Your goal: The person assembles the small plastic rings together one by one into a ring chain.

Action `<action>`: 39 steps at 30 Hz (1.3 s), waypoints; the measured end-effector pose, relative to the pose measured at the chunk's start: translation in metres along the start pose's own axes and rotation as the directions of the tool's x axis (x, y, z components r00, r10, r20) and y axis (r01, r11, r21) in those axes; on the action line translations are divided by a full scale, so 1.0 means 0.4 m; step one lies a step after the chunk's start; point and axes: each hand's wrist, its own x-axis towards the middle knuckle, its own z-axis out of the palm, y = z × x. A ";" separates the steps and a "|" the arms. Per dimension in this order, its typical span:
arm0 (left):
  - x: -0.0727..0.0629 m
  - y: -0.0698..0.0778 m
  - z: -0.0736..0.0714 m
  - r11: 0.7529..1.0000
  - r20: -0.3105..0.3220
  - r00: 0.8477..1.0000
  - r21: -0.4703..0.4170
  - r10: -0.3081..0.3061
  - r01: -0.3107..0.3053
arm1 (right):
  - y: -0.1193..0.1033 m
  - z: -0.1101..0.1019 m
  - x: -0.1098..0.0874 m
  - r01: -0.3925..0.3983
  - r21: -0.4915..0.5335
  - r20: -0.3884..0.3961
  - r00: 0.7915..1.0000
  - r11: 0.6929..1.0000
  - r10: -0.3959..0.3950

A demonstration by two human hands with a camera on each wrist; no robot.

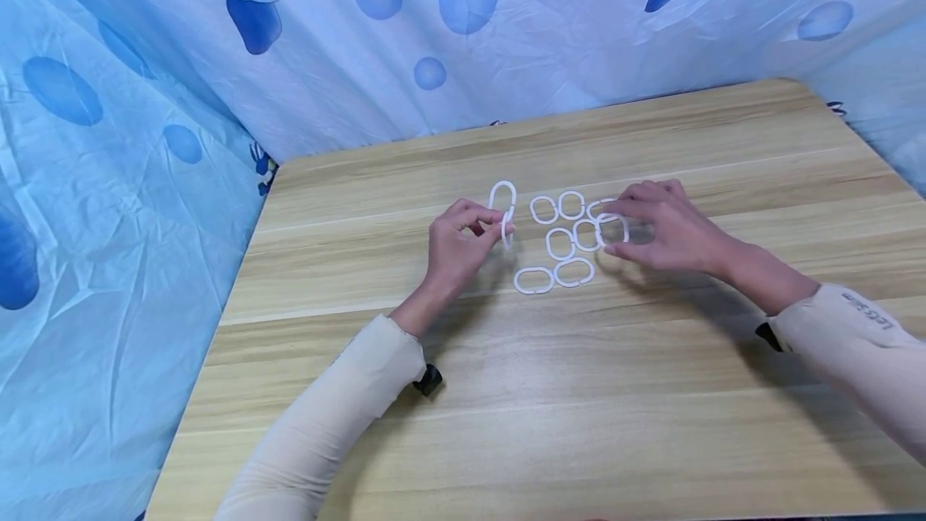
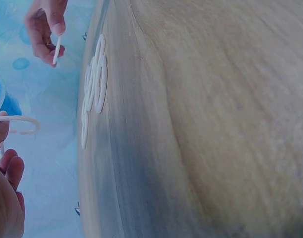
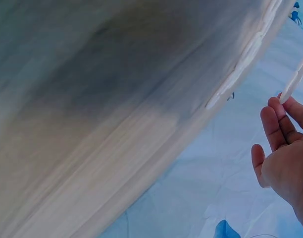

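Between thumb and fingers, my left hand (image 1: 457,241) pinches white oval plastic rings. One ring (image 1: 502,183) stands up above the fingertips, and a second ring (image 1: 504,233) hangs through it. In the left wrist view a ring (image 2: 23,118) juts out from that hand. My right hand (image 1: 661,223) pinches another white oval ring (image 1: 627,230) by its edges, tilted just above the group on the table. From the right wrist view this ring (image 3: 292,84) appears edge-on between the fingers. Several similar rings, such as a front one (image 1: 534,293), lie flat between the hands. Small gaps show in some.
A wood-grain table (image 1: 579,424) lies under both hands. Blue and white patterned sheeting (image 1: 506,63) hangs behind it and along the left side. Small black devices (image 1: 428,380) are worn at the wrists, below the light sleeves (image 1: 347,400).
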 end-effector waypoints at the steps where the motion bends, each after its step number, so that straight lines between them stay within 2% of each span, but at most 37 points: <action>1: 0.000 0.000 0.000 1.000 -0.001 1.000 0.000 -0.001 0.001 | -0.002 0.000 0.003 -0.003 0.007 -0.001 1.000 1.000 0.003; 7: -0.001 0.009 0.005 1.000 -0.003 1.000 -0.009 0.002 -0.002 | -0.016 0.003 0.027 -0.001 0.038 -0.010 1.000 0.999 0.001; 12: -0.005 0.052 0.002 1.000 0.005 1.000 -0.002 0.000 0.000 | -0.026 0.007 0.046 0.010 0.065 -0.011 1.000 0.998 -0.010; 15: -0.006 0.065 0.001 1.000 0.011 1.000 0.002 -0.001 0.001 | -0.033 0.009 0.055 0.007 0.091 -0.011 1.000 0.996 -0.006; 24: -0.005 0.010 0.012 1.000 0.029 1.000 0.002 -0.003 0.003 | -0.054 0.022 0.082 0.036 0.136 -0.038 0.999 0.990 -0.031; 30: -0.006 0.009 0.011 0.999 0.052 0.998 0.021 0.028 -0.029 | -0.070 0.029 0.104 0.040 0.166 -0.041 0.999 0.985 -0.034; 35: -0.004 0.010 0.013 0.998 0.065 0.997 0.051 0.033 -0.037 | -0.091 0.029 0.120 0.027 0.207 -0.019 1.000 0.978 -0.024; 39: -0.004 0.009 0.016 0.994 0.080 0.995 0.083 0.065 -0.071 | -0.107 0.032 0.133 0.005 0.256 0.009 1.000 0.967 -0.008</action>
